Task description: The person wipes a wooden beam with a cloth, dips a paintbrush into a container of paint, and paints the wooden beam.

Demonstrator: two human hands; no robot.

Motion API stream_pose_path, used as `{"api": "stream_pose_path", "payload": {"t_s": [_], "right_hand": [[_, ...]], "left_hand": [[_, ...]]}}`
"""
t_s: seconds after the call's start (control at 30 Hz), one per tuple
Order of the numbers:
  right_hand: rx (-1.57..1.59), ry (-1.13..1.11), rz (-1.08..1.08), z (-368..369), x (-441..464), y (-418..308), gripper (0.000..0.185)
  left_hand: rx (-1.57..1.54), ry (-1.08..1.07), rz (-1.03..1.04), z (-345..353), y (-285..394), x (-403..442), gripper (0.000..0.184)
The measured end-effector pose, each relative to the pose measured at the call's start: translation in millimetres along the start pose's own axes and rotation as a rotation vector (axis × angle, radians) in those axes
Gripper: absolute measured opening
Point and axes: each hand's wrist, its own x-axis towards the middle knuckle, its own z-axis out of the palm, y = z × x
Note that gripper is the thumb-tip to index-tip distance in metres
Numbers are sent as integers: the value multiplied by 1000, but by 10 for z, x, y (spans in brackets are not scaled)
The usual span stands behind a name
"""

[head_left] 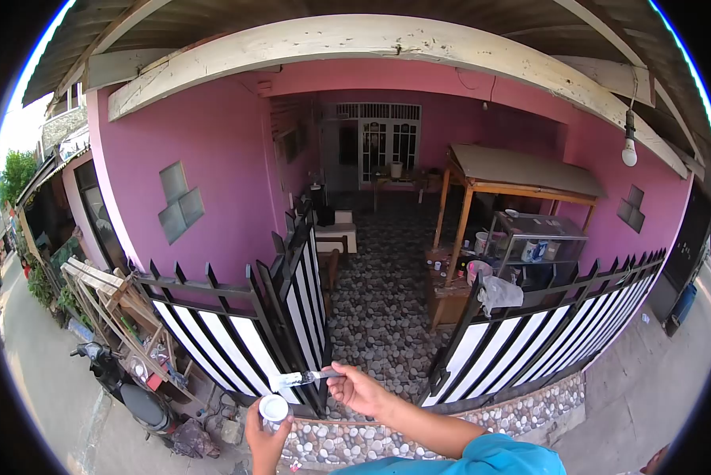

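My left hand (265, 437) is closed around a small white cup (274, 408), which looks like a paint pot; its contents are hard to make out. Held by its handle in my right hand (358, 391) is a paintbrush (296, 379), its bristles coated white and pointing left, just above the cup. Behind both hands stands a black metal gate with white panels (237, 340) and pointed tops. Its inner leaf (301, 293) is swung inward. The brush looks close to the lower part of the gate, but whether it touches cannot be told.
To the right runs another black-and-white fence section (545, 340) with a white cloth (499, 294) hung over it. A parked motorbike (138, 400) and a wooden frame (122, 305) stand at left. Pebble tiles (379, 277) lead inside past a wooden stall (521, 170). A bulb (629, 150) hangs overhead.
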Motion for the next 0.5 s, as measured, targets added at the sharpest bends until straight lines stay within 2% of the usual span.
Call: {"api": "stream_pose_path", "payload": {"t_s": [0.1,0.17,0.23,0.3,0.37,0.5], "right_hand": [[44,-43,-104,33,3,-235,28],[55,-36,-202,93,10,-458,28],[17,-35,-314,232,-15,-737,27],[-30,-3,-440,378,-29,-1062,27],[-70,12,-580,477,-8,-1446,28],[-222,31,-911,832,-42,-2328,30]], "left_hand": [[51,-38,14,-8,18,-8,59],[-61,-29,-48,15,24,-32,59],[-36,-40,-17,-8,29,-49,58],[-13,-49,16,-72,22,-76,58],[189,-86,-35,-183,19,-107,64],[194,-25,-101,-338,-165,-245,62]]}}
